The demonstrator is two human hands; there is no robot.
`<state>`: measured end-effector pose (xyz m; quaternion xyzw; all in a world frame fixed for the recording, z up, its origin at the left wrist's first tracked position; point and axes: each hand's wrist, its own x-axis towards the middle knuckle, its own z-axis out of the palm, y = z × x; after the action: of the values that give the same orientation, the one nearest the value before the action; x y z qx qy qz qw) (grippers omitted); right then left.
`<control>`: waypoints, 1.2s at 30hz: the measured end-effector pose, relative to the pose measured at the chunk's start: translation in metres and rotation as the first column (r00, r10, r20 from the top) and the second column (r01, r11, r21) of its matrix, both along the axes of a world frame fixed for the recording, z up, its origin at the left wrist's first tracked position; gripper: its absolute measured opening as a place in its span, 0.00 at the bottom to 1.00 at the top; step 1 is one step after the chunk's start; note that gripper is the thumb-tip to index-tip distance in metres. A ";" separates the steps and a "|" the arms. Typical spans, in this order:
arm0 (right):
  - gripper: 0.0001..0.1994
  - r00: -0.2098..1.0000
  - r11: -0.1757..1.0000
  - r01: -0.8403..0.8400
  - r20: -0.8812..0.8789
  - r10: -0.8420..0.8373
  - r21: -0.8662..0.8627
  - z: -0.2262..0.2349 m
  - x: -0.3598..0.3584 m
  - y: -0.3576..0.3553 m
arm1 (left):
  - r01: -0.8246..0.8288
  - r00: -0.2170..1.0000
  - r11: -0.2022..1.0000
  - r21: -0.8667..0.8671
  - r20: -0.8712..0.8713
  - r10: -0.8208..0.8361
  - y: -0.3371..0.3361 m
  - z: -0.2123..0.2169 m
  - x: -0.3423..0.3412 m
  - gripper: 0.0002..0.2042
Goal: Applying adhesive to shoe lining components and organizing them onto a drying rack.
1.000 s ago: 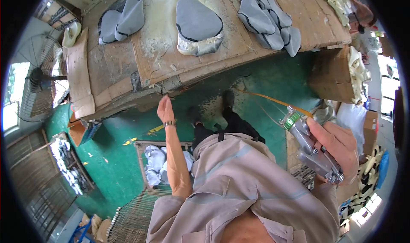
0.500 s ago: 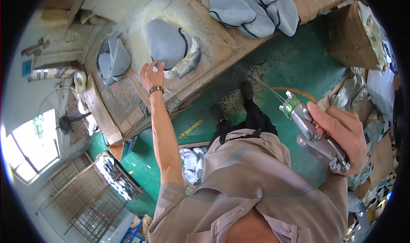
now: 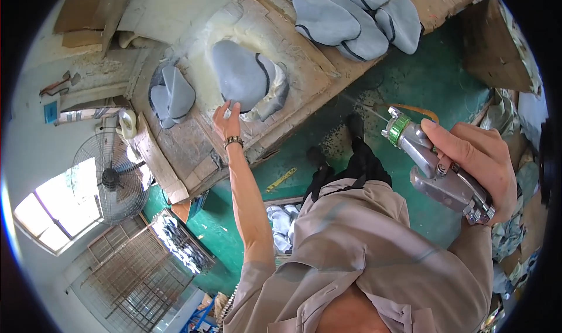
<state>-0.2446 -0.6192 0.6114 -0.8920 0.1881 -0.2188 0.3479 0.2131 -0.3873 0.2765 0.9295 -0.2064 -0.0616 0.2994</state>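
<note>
In my right hand is a metal spray gun with a green ring behind its nozzle. A thin mist leaves the nozzle toward the workbench. My left hand reaches over the bench, fingers stretched and apart. Its fingertips touch the near edge of a rounded grey fabric piece with a black trim band. That piece lies on a patch crusted with pale residue, with a crumpled, residue-coated grey piece against its right side. Left of it lie a few folded grey pieces.
A pile of similar grey pieces lies at the bench's far right end. A standing fan is at left, by a window. Below the bench sits a crate of grey pieces. A cardboard box stands at right.
The whole view has shifted, moving the scene slightly right and downward. My left fingertips stay at the grey piece's edge, and the spray gun remains in my right hand.
</note>
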 end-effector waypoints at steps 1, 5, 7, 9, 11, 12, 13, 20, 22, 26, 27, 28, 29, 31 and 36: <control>0.27 1.000 0.999 -0.023 -0.007 0.023 -0.023 0.002 0.005 0.000 | -0.071 0.988 0.988 -0.136 -0.143 0.051 0.002 -0.002 0.000 0.19; 0.28 0.999 1.000 -0.026 0.030 0.026 -0.015 0.010 0.029 0.003 | -0.600 0.792 0.425 -0.678 -0.578 0.196 0.000 0.013 -0.053 0.20; 0.27 0.994 0.990 -0.109 -0.026 0.107 -0.087 0.016 0.033 0.010 | -0.613 0.788 0.393 -0.685 -0.568 0.240 0.028 0.014 -0.072 0.21; 0.29 0.981 0.977 -0.193 0.002 0.194 -0.091 0.024 0.042 0.016 | -0.583 0.769 0.516 -0.627 -0.631 0.103 0.073 -0.010 -0.090 0.20; 0.31 0.934 0.932 -0.350 -0.112 0.339 -0.099 0.032 0.046 0.023 | -0.627 0.685 0.582 -0.518 -0.723 0.094 0.108 -0.043 -0.114 0.19; 0.32 0.905 0.905 -0.419 -0.115 0.410 -0.071 0.034 0.051 0.025 | -0.632 0.635 0.656 -0.411 -0.760 0.135 0.128 -0.061 -0.124 0.17; 0.32 0.897 0.897 -0.435 -0.130 0.423 -0.081 0.037 0.057 0.029 | -0.629 0.585 0.718 -0.299 -0.790 0.183 0.151 -0.080 -0.135 0.16; 0.26 0.992 1.000 -0.020 -0.128 0.020 0.000 0.056 0.085 0.080 | -0.131 0.456 0.873 0.471 -0.753 0.475 0.422 -0.240 -0.267 0.08; 0.25 0.987 0.995 0.069 -0.138 -0.078 -0.073 0.062 0.077 0.093 | 0.049 0.311 0.876 0.479 -0.841 0.442 0.392 -0.260 -0.304 0.06; 0.26 0.974 0.996 -0.053 -0.222 0.036 -0.070 0.063 0.061 0.094 | -0.651 -0.154 0.635 0.417 -0.891 0.427 0.393 -0.249 -0.318 0.07; 0.27 0.952 0.984 -0.145 -0.287 0.111 -0.102 0.061 0.061 0.097 | -0.626 -0.051 0.635 0.453 -0.836 0.546 0.369 -0.245 -0.323 0.07; 0.29 0.984 0.959 -0.061 -0.175 0.012 -0.277 0.061 0.069 0.105 | -0.624 -0.043 0.670 0.402 -0.874 0.485 0.380 -0.246 -0.316 0.08; 0.29 0.986 0.960 -0.078 -0.166 0.033 -0.270 0.068 0.073 0.105 | -0.260 0.437 0.904 0.340 -0.793 0.424 0.390 -0.253 -0.313 0.06; 0.29 0.983 0.975 -0.073 -0.178 0.036 -0.211 0.077 0.076 0.104 | -0.388 0.560 0.907 0.167 -0.738 0.376 0.384 -0.259 -0.298 0.04; 0.27 0.985 0.969 0.009 -0.165 -0.050 -0.245 0.067 0.070 0.106 | -0.691 0.508 0.712 -0.123 -0.783 0.359 0.274 -0.194 -0.212 0.13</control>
<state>-0.1747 -0.5131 0.6785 -0.9404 0.2020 -0.1686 0.2153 0.0013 -0.1135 0.0827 0.7580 0.2185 -0.2720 0.5511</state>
